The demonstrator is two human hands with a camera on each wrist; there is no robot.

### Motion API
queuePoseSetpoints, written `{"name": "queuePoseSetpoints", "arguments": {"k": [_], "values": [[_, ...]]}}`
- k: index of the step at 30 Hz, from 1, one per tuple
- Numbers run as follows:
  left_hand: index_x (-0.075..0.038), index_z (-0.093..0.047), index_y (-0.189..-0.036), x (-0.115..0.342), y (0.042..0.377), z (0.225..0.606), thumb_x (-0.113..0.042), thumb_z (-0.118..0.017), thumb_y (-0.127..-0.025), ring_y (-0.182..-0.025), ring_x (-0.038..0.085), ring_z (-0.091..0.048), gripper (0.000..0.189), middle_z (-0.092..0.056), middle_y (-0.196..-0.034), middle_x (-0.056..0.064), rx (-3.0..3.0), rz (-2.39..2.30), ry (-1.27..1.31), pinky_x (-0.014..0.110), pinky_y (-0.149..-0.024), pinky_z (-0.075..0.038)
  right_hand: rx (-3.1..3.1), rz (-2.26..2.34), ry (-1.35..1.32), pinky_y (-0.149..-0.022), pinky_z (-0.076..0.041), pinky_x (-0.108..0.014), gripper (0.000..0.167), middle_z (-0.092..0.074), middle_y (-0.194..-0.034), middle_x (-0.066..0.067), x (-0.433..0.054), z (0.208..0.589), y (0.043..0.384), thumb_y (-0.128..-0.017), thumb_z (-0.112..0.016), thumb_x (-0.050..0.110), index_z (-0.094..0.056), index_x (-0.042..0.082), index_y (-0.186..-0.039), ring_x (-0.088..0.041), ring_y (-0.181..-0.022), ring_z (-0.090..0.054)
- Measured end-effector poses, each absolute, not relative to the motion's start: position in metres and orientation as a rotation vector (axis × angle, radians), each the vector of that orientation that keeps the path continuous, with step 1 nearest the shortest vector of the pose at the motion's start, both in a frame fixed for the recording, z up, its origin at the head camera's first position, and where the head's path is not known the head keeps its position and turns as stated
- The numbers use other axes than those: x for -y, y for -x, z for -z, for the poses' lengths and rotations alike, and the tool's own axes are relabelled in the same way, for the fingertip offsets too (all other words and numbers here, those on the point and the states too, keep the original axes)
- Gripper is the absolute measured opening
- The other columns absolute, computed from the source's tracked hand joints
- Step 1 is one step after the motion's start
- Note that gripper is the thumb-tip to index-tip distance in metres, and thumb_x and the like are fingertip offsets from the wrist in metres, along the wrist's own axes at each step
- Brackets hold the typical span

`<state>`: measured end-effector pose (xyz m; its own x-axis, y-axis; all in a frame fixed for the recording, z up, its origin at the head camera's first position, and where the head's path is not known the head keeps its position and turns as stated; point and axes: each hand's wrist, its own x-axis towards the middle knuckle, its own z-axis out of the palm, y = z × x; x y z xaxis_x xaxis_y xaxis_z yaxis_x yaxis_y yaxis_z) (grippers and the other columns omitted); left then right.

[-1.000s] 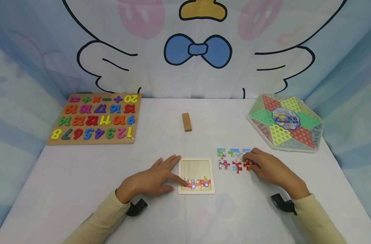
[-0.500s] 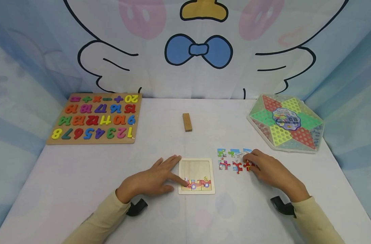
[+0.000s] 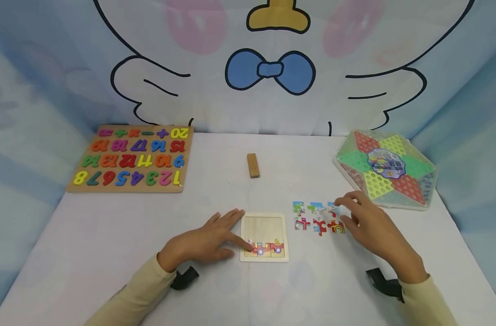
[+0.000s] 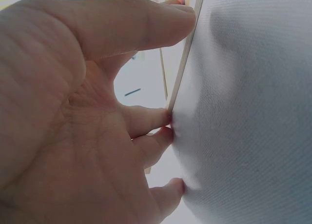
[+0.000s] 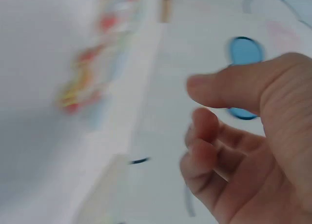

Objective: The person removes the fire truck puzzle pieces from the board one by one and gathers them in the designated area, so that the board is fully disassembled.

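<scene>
My left hand point(image 3: 207, 237) lies with spread, straight fingers at the left side of a square wooden puzzle tray point(image 3: 265, 228). Its index fingertip touches the joined red vehicle puzzle pieces point(image 3: 268, 249) along the tray's lower edge. In the left wrist view, other fingertips touch the tray's edge point(image 4: 180, 72) and the tablecloth. My right hand point(image 3: 372, 228) hovers beside the loose puzzle pieces, laid in two rows right of the tray. Closest to it are a blue-topped piece point(image 3: 332, 208) and a red-and-yellow piece point(image 3: 336, 227). In the right wrist view, thumb and fingers stand apart, holding nothing.
A number board point(image 3: 129, 158) lies at the back left, and a boxed hexagonal star-pattern board game point(image 3: 388, 170) at the back right. Between them sits a small wooden block point(image 3: 253, 165). A printed curtain point(image 3: 268, 104) hangs behind the table.
My right hand has lifted off the red-and-yellow piece and moved slightly right, uncovering that piece. The left hand stays in place on the tray. The head view has shifted a little.
</scene>
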<state>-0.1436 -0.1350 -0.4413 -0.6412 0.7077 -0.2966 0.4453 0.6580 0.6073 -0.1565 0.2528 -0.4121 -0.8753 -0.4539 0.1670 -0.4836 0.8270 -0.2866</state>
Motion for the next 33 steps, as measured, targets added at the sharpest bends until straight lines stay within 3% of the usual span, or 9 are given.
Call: {"name": "queuePoseSetpoints", "arguments": {"k": [4, 10, 16, 18, 23, 29, 33], "values": [[-0.031, -0.074, -0.128, 0.132, 0.145, 0.440, -0.010, -0.070, -0.096, -0.157, 0.034, -0.004, 0.038, -0.016, -0.169, 0.017, -2.359, -0.650, -0.901, 0.063, -0.122, -0.004, 2.717, -0.545, -0.777, -0.052, -0.041, -0.023, 0.048, -0.059, -0.117, -0.010, -0.236, 0.390, 0.148, -0.078, -0.081, -0.008, -0.066, 0.007, -0.122, -0.009, -0.071, -0.045], [-0.031, -0.074, -0.127, 0.132, 0.146, 0.441, -0.010, -0.070, -0.096, -0.157, 0.033, -0.004, 0.038, -0.017, -0.169, 0.017, -2.353, -0.640, -0.887, 0.063, -0.122, -0.003, 2.853, -0.583, -0.943, -0.057, -0.046, -0.022, 0.053, -0.058, -0.131, -0.012, -0.185, 0.396, 0.147, -0.088, -0.078, 0.005, -0.059, 0.007, -0.137, -0.008, -0.072, -0.053], [-0.030, -0.074, -0.128, 0.134, 0.145, 0.443, -0.010, -0.070, -0.096, -0.157, 0.034, -0.004, 0.038, -0.017, -0.169, 0.018, -2.350, -0.644, -0.902, 0.065, -0.121, -0.004, 3.016, -0.602, -1.132, -0.069, -0.056, -0.033, 0.062, -0.055, -0.139, -0.010, -0.131, 0.417, 0.145, -0.092, -0.077, 0.016, -0.050, 0.006, -0.147, -0.014, -0.078, -0.063], [-0.030, -0.073, -0.129, 0.135, 0.145, 0.444, -0.010, -0.069, -0.097, -0.157, 0.034, -0.004, 0.038, -0.016, -0.169, 0.018, -2.343, -0.653, -0.916, 0.066, -0.120, -0.004, 3.042, -0.580, -1.210, -0.071, -0.057, -0.036, 0.060, -0.055, -0.137, -0.011, -0.119, 0.423, 0.143, -0.091, -0.077, 0.017, -0.051, 0.004, -0.144, -0.017, -0.079, -0.065], [-0.029, -0.072, -0.132, 0.135, 0.145, 0.444, -0.008, -0.069, -0.097, -0.157, 0.036, -0.003, 0.041, -0.014, -0.169, 0.020, -2.326, -0.666, -0.940, 0.069, -0.119, -0.005, 3.048, -0.518, -1.335, -0.060, -0.052, -0.029, 0.045, -0.059, -0.120, -0.009, -0.101, 0.437, 0.138, -0.089, -0.079, 0.016, -0.061, 0.003, -0.129, -0.014, -0.071, -0.059], [-0.028, -0.072, -0.131, 0.135, 0.145, 0.443, -0.010, -0.069, -0.097, -0.157, 0.036, -0.003, 0.039, -0.013, -0.169, 0.018, -2.323, -0.643, -0.917, 0.069, -0.119, -0.006, 3.024, -0.490, -1.350, -0.057, -0.045, -0.024, 0.025, -0.056, -0.099, -0.002, -0.093, 0.443, 0.133, -0.087, -0.082, 0.017, -0.066, 0.009, -0.104, -0.010, -0.069, -0.051], [-0.026, -0.072, -0.132, 0.140, 0.147, 0.445, -0.010, -0.069, -0.097, -0.156, 0.037, -0.003, 0.038, -0.012, -0.169, 0.021, -2.299, -0.650, -0.950, 0.070, -0.118, -0.006, 3.017, -0.476, -1.325, -0.056, -0.044, -0.023, 0.021, -0.053, -0.092, 0.001, -0.090, 0.446, 0.130, -0.087, -0.082, 0.016, -0.067, 0.011, -0.099, -0.009, -0.070, -0.052]]}}
